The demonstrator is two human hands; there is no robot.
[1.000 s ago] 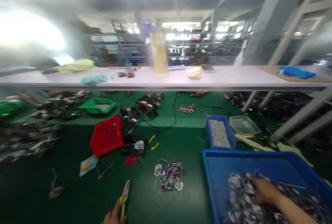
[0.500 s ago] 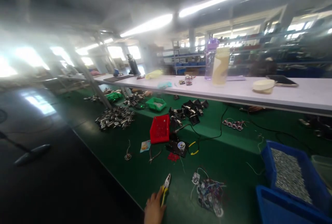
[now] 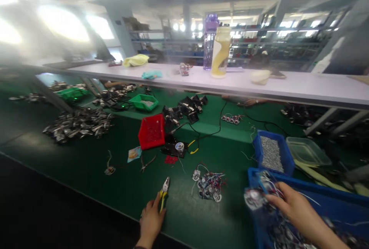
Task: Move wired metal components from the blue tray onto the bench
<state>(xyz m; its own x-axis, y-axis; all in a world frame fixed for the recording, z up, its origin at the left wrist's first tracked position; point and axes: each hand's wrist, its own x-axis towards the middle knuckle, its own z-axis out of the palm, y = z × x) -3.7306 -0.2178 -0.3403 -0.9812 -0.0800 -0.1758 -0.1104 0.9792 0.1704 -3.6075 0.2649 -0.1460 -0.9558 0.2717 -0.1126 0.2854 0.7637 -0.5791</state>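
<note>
My left hand (image 3: 151,218) rests on the green table near its front edge, fingers closed round the yellow handles of a pair of pliers (image 3: 164,192) that lies on the mat. My right hand (image 3: 294,209) is over the big blue bin (image 3: 331,199) at the right, closed on a bunch of small wired parts (image 3: 256,197) lifted at the bin's left rim. A small heap of wired parts (image 3: 209,185) lies on the mat between my hands.
A small blue tray of metal bits (image 3: 271,153), a clear tub (image 3: 307,151), a red basket (image 3: 152,131), a green tray (image 3: 144,103) and piles of metal parts (image 3: 77,124) lie on the table. A white shelf (image 3: 317,87) carries bottles (image 3: 220,51). Another person's hand (image 3: 250,102) shows under it.
The view swung left and then back right. My right hand came back into sight, raised from the bin with wired parts in it. My left hand stayed on the pliers.
</note>
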